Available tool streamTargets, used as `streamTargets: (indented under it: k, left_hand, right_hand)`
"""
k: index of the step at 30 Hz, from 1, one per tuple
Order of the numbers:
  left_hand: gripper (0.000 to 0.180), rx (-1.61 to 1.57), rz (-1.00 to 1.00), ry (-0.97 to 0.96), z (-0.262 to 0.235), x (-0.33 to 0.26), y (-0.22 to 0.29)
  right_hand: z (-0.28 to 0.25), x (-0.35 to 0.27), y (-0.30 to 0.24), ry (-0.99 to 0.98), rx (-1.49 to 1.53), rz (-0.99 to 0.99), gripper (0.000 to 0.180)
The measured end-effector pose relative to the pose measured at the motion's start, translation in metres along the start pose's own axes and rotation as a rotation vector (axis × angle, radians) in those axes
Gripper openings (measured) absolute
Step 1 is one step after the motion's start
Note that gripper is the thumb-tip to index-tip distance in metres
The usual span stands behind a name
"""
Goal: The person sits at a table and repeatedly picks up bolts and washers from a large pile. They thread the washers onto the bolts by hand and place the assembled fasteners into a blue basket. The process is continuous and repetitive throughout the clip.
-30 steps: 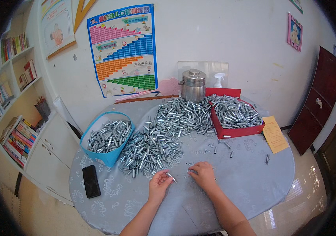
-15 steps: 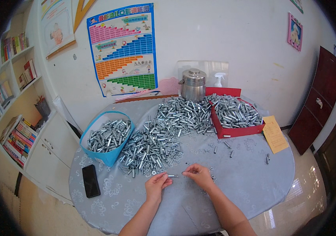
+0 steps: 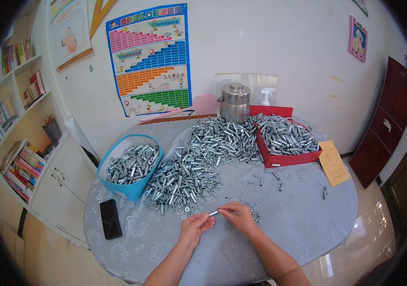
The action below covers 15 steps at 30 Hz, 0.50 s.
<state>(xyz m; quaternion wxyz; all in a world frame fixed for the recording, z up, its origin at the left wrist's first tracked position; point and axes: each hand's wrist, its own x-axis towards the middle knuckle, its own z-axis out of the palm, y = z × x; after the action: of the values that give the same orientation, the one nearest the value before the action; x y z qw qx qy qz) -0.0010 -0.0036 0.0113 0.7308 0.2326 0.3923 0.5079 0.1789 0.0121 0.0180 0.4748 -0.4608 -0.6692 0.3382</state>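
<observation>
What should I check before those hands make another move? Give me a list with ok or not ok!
1. Left hand gripping the slim, shiny silver metal cylinder: ok.
2. Right hand at the cylinder's other end: ok.
3. Whether the right hand also pinches something small: cannot tell, too tiny to see.
4. Small, round silver metal washers loose beside the right hand: ok.
5. Flat black rectangular phone lying apart from both hands: ok.
6. Light-blue, open-topped bin standing upright: ok.
</observation>
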Motion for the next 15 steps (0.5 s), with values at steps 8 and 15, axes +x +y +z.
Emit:
streamTargets:
  k: [8, 15]
  left_hand:
    - [0.017, -0.022, 0.031, 0.021, -0.003, 0.004, -0.005]
    - [0.018, -0.024, 0.045, 0.012, -0.001, 0.002, -0.003]
  right_hand:
    - [-0.016, 0.005, -0.002, 0.167, -0.241, 0.047, 0.015]
    - [-0.005, 0.001, 0.013, 0.122, -0.631, -0.194, 0.014]
